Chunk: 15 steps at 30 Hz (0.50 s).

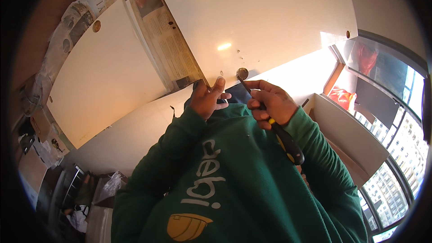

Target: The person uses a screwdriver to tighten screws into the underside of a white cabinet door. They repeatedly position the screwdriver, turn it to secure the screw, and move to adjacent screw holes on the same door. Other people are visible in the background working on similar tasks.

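My right hand is closed around a screwdriver with a black and yellow handle. Its shaft points up and left, and its tip is at a round hole near the edge of a large white panel. Beside the panel's near corner is my left hand, thumb raised and fingers loosely apart. Nothing shows in its grasp, though part of the hand is hidden. A few small dark specks lie on the panel just beyond the hole.
Left of the large panel lies another white panel with round holes. Printed paper shows between them. A box with clear plastic stands at lower left. At right are a white board, a red bag and a railed window.
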Each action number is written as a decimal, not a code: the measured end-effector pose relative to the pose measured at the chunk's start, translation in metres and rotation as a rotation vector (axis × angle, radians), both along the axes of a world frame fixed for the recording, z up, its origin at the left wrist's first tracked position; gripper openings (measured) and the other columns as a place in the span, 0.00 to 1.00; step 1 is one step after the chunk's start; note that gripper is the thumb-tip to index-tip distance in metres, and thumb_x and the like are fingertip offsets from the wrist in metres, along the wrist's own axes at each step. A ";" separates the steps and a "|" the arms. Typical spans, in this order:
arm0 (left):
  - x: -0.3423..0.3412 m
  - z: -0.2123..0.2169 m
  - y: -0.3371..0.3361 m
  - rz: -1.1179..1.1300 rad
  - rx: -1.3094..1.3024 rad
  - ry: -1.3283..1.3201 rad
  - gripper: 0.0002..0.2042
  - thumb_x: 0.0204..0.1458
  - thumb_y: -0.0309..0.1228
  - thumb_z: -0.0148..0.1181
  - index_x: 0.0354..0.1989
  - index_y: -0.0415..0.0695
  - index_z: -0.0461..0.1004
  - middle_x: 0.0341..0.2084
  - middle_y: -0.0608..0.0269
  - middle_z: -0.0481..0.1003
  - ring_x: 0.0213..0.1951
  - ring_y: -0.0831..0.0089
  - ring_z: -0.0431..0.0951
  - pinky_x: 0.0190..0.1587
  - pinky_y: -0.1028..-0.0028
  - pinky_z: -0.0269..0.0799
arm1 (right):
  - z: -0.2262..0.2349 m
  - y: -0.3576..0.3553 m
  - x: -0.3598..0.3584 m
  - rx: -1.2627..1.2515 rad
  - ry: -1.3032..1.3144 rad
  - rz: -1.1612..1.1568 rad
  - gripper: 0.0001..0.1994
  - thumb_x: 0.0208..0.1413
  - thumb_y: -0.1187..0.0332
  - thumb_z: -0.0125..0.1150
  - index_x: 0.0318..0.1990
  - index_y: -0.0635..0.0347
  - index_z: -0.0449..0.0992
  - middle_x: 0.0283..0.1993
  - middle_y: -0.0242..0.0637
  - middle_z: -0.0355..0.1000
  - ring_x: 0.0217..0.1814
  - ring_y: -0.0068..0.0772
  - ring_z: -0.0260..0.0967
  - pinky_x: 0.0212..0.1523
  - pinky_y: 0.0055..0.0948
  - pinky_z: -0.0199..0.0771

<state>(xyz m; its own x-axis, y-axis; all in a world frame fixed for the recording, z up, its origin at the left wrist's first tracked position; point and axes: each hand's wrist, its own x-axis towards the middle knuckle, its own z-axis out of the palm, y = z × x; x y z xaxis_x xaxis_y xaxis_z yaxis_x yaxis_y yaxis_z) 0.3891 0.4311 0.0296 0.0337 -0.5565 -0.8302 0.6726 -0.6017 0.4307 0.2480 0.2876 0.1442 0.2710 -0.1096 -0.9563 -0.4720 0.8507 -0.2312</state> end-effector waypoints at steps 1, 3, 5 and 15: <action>0.000 -0.003 0.002 0.009 -0.009 -0.005 0.28 0.66 0.52 0.58 0.61 0.40 0.63 0.54 0.55 0.72 0.52 0.59 0.80 0.56 0.51 0.80 | 0.003 -0.004 -0.008 -0.044 -0.011 0.166 0.21 0.68 0.70 0.47 0.67 0.61 0.67 0.31 0.31 0.65 0.21 0.18 0.61 0.17 0.24 0.63; -0.002 -0.006 0.002 0.037 -0.018 -0.009 0.28 0.66 0.51 0.60 0.61 0.40 0.65 0.54 0.55 0.72 0.54 0.59 0.79 0.56 0.52 0.80 | 0.002 -0.012 -0.012 -0.270 -0.001 0.514 0.19 0.67 0.71 0.49 0.64 0.63 0.71 0.32 0.35 0.71 0.23 0.22 0.66 0.21 0.28 0.68; -0.006 -0.004 0.002 0.075 -0.018 -0.009 0.27 0.65 0.49 0.62 0.61 0.40 0.66 0.54 0.56 0.73 0.56 0.60 0.79 0.56 0.53 0.80 | -0.005 -0.013 -0.019 -0.547 -0.046 0.731 0.18 0.65 0.71 0.51 0.61 0.64 0.72 0.33 0.43 0.75 0.27 0.33 0.73 0.28 0.34 0.73; -0.020 0.001 -0.003 0.194 -0.058 -0.021 0.25 0.65 0.44 0.63 0.64 0.43 0.66 0.55 0.58 0.74 0.56 0.59 0.79 0.58 0.52 0.77 | -0.031 0.001 -0.024 -0.863 -0.182 0.826 0.16 0.64 0.73 0.52 0.57 0.67 0.74 0.35 0.52 0.77 0.30 0.46 0.76 0.34 0.44 0.76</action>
